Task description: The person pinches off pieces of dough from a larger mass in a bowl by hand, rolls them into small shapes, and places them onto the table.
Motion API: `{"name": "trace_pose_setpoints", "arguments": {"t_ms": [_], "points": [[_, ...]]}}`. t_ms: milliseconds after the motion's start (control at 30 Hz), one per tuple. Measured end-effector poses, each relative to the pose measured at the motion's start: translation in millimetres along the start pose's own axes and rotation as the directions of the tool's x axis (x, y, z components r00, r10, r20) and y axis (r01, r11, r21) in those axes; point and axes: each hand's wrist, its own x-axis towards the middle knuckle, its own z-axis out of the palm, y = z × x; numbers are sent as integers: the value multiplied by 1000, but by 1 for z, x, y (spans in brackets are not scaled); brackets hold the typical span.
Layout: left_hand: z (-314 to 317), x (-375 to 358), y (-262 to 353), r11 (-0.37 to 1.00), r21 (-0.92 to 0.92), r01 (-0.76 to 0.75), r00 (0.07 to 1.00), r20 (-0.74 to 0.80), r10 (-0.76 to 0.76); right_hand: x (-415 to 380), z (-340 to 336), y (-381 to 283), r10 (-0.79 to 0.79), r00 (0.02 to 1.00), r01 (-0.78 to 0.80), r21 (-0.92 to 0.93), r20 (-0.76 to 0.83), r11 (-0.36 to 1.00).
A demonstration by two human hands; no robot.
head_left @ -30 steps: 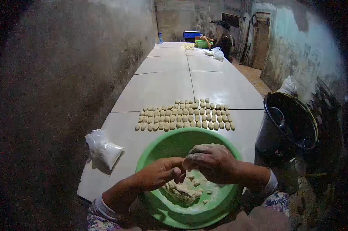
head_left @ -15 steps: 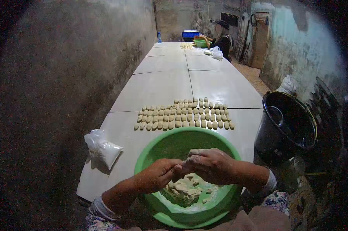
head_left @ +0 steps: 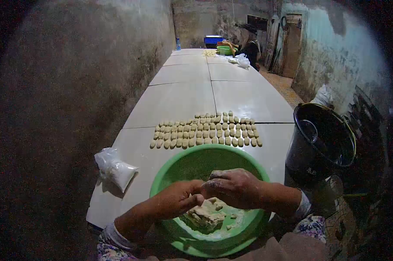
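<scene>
Over the green basin [head_left: 164, 174], my left hand [head_left: 179, 199] and my right hand [head_left: 233, 187] meet at the fingertips. Both have curled, closed fingers; whatever is pinched between them is hidden. Flour whitens the right hand's knuckles. Below them, a lump of pale dough [head_left: 205, 216] rests in the basin with small crumbs and white flour around it. Beyond the basin's far rim, small oval dough pieces [head_left: 199, 134] lie in several rows on the white table [head_left: 179, 101].
A plastic bag of white powder [head_left: 120, 172] sits at the left table edge. To the right stands a black bucket [head_left: 300, 150]. At the far end are a person [head_left: 250, 48], another green basin [head_left: 226, 50], a blue crate [head_left: 212, 40], a bottle [head_left: 178, 43] and white bags [head_left: 243, 61].
The camera view has shifted slightly. Both hands remain together above the basin, with the left fingers a little changed in pose.
</scene>
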Motion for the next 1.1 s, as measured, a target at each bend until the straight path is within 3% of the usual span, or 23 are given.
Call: {"name": "trace_pose_setpoints", "arguments": {"t_ms": [33,100,167,233,300,367,433,567,633,700,733,833,867,900,967,1000,1100], "points": [[2,1,1,995,-47,-93,993,-83,89,0,0,0,7,1000,-9,-62,-24,998],[0,1,2,991,-55,-124,988,-101,118,2,5,4,-22,995,16,-60,-101,998],[-5,0,-1,999,-38,-9,1000,19,9,3,0,-1,14,997,-23,-119,-73,993],[-1,0,-6,990,-139,2,999,-37,-7,4,-3,-4,81,997,-81,-112,-1,990],[-5,0,-3,999,54,2,995,-104,4,8,-1,-9,94,987,-92,25,-127,995],[-7,1,-2,997,20,74,996,-59,-73,9,-1,-9,47,985,-38,55,-167,998],[-3,2,-13,994,-107,28,999,-19,-30,5,3,0,-33,994,36,30,-101,999],[-2,1,4,983,-59,-171,985,4,172,4,-1,0,5,993,-2,26,-121,1000],[-3,1,-3,982,37,-186,983,2,186,3,3,4,13,993,-17,-32,-115,999],[-3,1,-5,999,29,24,1000,-7,-24,4,2,0,0,989,-12,-79,-151,997],[-4,-1,-2,999,16,48,999,-25,-48,7,-1,-3,49,995,-50,-3,-86,999],[-5,-1,-3,996,69,63,998,-7,-63,9,1,-5,10,992,-3,61,-125,998],[-5,0,0,997,-54,51,998,29,-50,7,6,4,-48,995,53,48,-90,997],[-5,1,-2,997,-55,53,998,27,-52,6,4,3,-49,995,53,50,-88,997],[-6,2,-7,980,-190,-64,997,32,71,7,1,2,31,990,-2,212,-137,977],[-8,1,-2,991,-110,-83,996,34,87,7,2,5,31,989,-3,188,-146,982],[-5,2,6,981,-159,-110,994,-35,106,6,5,10,10,979,3,64,-203,998]]}}
